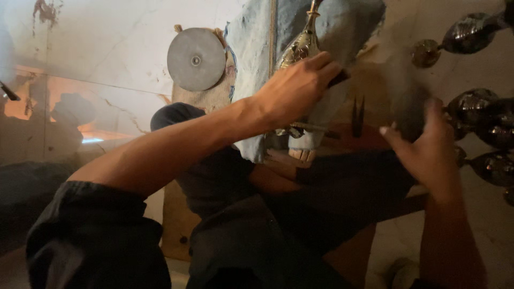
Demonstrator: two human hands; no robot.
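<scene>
Brass vase-like piece stood upright w/ its base on the blue-grey cloth. Left hand gripped it, fingers closed round body plus a dark tool. Right hand hung nearby, fingers spread, empty. Finished-looking metal pieces lay right; grey disc behind. Work seemed midway.

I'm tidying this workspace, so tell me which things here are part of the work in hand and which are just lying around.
In use:
- left hand gripping the brass piece
- blue-grey cloth behind it
- right hand, open, beside the cloth

Lying about:
- round metal disc
- dark metal pieces at right
- burlap sack
</scene>
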